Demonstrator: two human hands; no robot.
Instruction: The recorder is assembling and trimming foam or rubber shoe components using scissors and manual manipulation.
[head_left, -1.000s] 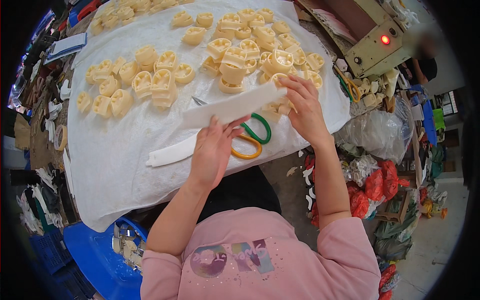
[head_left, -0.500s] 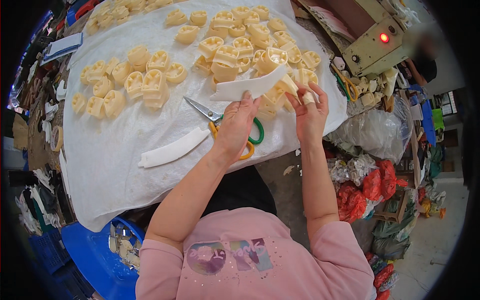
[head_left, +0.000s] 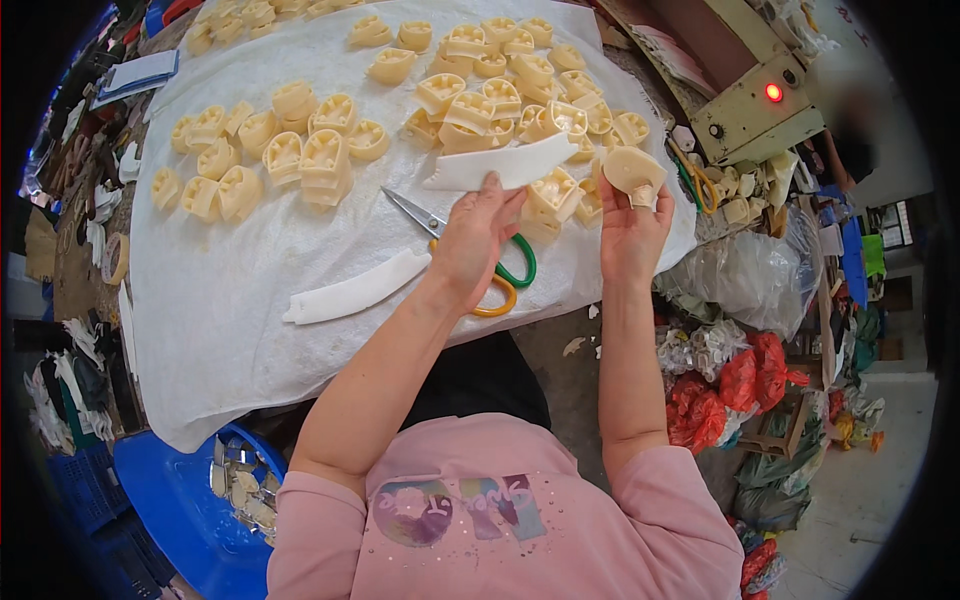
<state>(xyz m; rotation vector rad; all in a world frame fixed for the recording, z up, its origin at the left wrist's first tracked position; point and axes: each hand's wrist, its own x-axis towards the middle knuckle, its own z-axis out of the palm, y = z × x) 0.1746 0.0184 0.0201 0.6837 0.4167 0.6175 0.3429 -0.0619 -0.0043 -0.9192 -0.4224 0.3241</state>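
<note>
My left hand (head_left: 478, 240) pinches a curved white strip (head_left: 500, 165) between thumb and fingers, holding it above the white-covered table. To its right, my right hand (head_left: 637, 235) is closed on a cream heel-shaped plastic piece (head_left: 632, 170), its broad rounded face turned up. One right finger wears a light wrap. Scissors (head_left: 430, 222) with one green and one orange handle lie half open beneath my left hand. A second white strip (head_left: 355, 288) rests on the cloth left of them. Several cream plastic pieces (head_left: 325, 165) stand in clusters, some stacked, beyond both hands.
White cloth (head_left: 220, 330) covers the table. A machine panel (head_left: 760, 110) with a lit red lamp stands at the far right, near another pair of scissors (head_left: 697, 180). Clear plastic bags (head_left: 745, 275) and red bags (head_left: 740, 385) are at right. A blue tub (head_left: 180, 510) sits lower left.
My right hand has moved slightly right, away from the strip, and the cream piece in it has turned to show its broad face. My left hand keeps its strip.
</note>
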